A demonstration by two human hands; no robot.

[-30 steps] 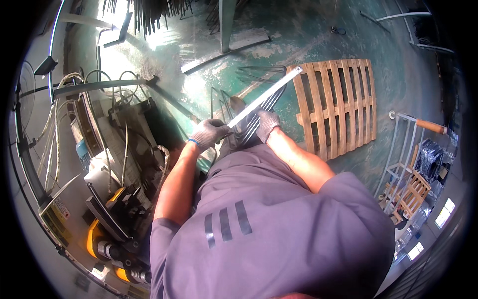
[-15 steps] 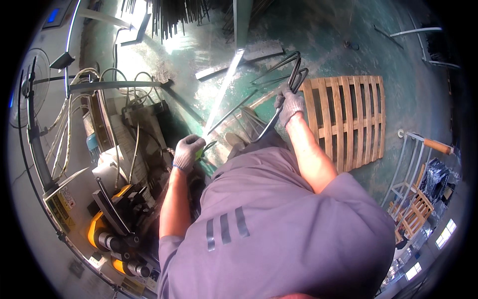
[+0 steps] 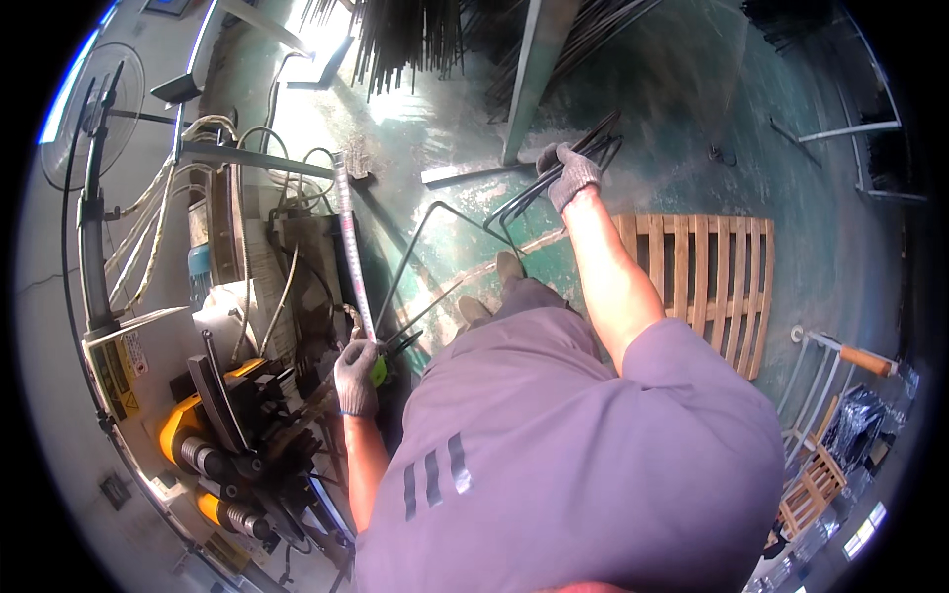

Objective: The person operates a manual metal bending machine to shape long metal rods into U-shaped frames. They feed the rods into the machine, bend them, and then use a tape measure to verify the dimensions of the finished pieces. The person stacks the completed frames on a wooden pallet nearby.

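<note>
Gloved and closed, my left hand (image 3: 356, 378) grips a tape measure; part of its green case shows beside the fingers. From there its pale blade (image 3: 350, 242) runs out, extending up and slightly left alongside the machine. My right hand (image 3: 571, 178), also gloved, is closed around several bent dark metal rods (image 3: 512, 206). The rods reach past both sides of that hand, and a thin angular one stretches down left toward the tape. The blade's far end stands apart from my right hand.
Left stands a machine with yellow-and-black parts (image 3: 183, 435) and looping hoses (image 3: 158, 232). A wooden pallet (image 3: 704, 267) lies to the right, a wheeled metal cart (image 3: 820, 371) beyond it. Ahead are a metal post (image 3: 534, 84), a bar on the floor and bundles of dark rods (image 3: 410, 40).
The tape blade has swung from pointing up right to pointing up and slightly left. My right hand has moved farther out, turning the bent rods. The whole view has shifted.
</note>
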